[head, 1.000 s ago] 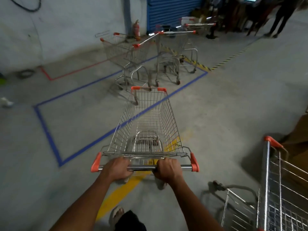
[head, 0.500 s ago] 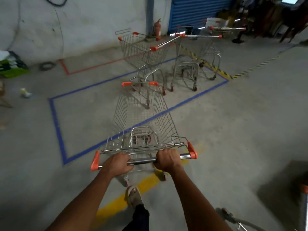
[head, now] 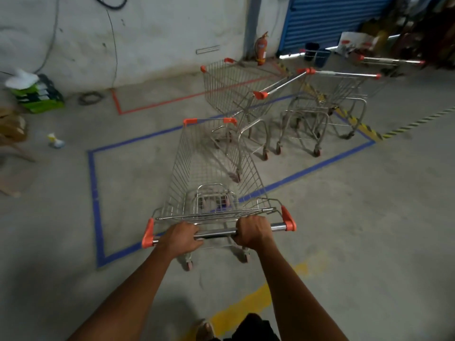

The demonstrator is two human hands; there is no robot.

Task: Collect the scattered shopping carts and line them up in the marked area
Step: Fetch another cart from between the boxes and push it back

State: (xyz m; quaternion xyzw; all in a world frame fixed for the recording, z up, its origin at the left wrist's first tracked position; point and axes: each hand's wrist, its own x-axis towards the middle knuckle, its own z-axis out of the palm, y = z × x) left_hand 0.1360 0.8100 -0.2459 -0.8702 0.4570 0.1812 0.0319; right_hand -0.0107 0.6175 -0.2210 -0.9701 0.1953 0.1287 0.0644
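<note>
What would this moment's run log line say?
both hands grip cart handle | cart crossing blue tape | parked carts ahead

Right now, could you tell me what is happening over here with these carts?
A person is pushing a shopping cart, with the left hand and right hand both gripping its handle bar. The cart's front end lies over the blue taped rectangle on the floor, while its rear wheels are outside the line. Two more carts, a near one and a right one, stand at the rectangle's far end, near a fire extinguisher.
</note>
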